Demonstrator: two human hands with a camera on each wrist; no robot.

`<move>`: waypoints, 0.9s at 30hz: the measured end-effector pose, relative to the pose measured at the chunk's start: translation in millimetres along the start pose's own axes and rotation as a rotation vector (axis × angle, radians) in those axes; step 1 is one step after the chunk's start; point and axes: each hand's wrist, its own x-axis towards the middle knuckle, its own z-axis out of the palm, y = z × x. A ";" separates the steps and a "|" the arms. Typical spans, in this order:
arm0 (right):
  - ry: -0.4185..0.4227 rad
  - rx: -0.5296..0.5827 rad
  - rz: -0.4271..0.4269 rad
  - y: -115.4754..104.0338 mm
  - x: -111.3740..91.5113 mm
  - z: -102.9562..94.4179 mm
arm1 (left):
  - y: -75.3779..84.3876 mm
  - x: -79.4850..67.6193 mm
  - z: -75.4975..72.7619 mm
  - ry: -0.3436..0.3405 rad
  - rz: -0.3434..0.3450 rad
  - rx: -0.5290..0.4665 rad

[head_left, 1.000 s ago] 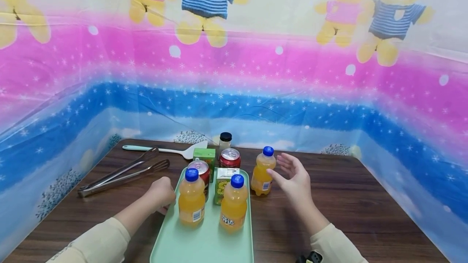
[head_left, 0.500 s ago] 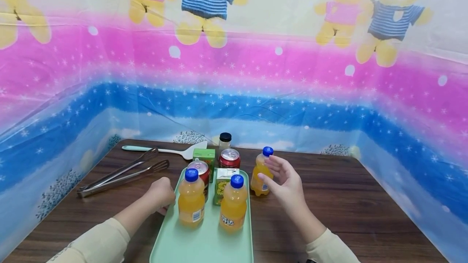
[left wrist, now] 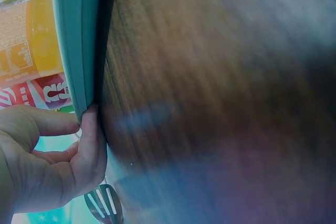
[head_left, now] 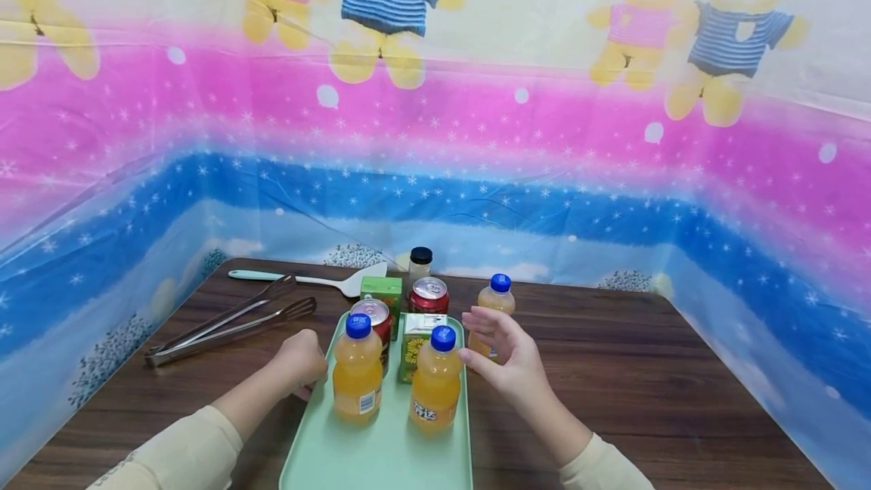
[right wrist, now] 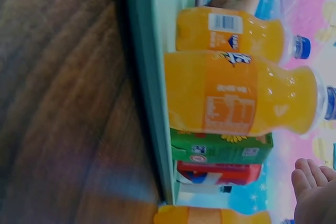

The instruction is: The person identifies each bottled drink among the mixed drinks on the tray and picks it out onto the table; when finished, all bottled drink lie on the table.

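A light green tray (head_left: 374, 460) bears a front-left orange drink bottle (head_left: 357, 380) and a front-right orange drink bottle (head_left: 435, 392), both upright with blue caps. Behind them stand a red can (head_left: 373, 314) and a drink carton with yellow flowers (head_left: 413, 350). My left hand (head_left: 299, 363) pinches the tray's left rim between thumb and fingers, as the left wrist view shows. Fingers extended, my right hand (head_left: 510, 365) is beside the front-right bottle, holding nothing; contact with it cannot be told. Partly hidden behind that hand is a third orange drink bottle (head_left: 500, 299), standing on the table.
Toward the back are a green carton (head_left: 382, 289), another red can (head_left: 429, 293) and a black-lidded jar (head_left: 420, 259). A white spatula (head_left: 354, 282) and metal tongs (head_left: 218, 335) lie at the left on the dark wooden table (head_left: 646, 384). A patterned curtain (head_left: 476, 187) surrounds it.
My right hand has moved left and slightly down, away from the third bottle's right side to beside the front-right bottle. My left hand and the drinks have stayed in place.
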 end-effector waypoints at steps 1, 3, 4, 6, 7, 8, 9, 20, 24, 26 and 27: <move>-0.011 0.008 -0.002 1.2 -0.4 1.1 | 0.1 0.0 -0.1 -0.001 0.000 0.001; -0.032 0.023 -0.006 2.8 -1.3 3.5 | 0.3 0.3 0.1 -0.001 0.001 0.002; -0.041 0.026 -0.004 3.4 -1.7 4.7 | 0.3 0.5 0.1 -0.002 0.001 0.003; -0.054 0.023 0.003 3.9 -2.5 7.0 | 0.4 0.8 0.3 -0.002 0.001 0.006; -0.060 0.023 0.011 4.0 -2.8 8.1 | 0.4 0.9 0.4 -0.002 0.000 0.006; -0.065 0.025 0.018 4.2 -3.2 9.1 | 0.4 1.0 0.5 -0.001 -0.003 0.006; -0.071 0.026 0.029 4.3 -3.6 10.0 | 0.3 1.2 0.6 -0.001 -0.007 0.006; -0.140 0.047 0.151 7.1 -7.1 20.0 | 0.5 2.5 -0.4 -0.004 -0.039 0.003; -0.159 0.087 0.168 10.2 -7.2 22.6 | 0.0 2.6 0.0 -0.005 -0.036 0.005; -0.158 0.091 0.184 11.5 -7.2 23.5 | -0.1 2.2 0.1 -0.003 -0.029 0.010; -0.158 0.095 0.193 11.9 -7.0 24.0 | -0.2 1.9 0.2 -0.001 -0.025 0.012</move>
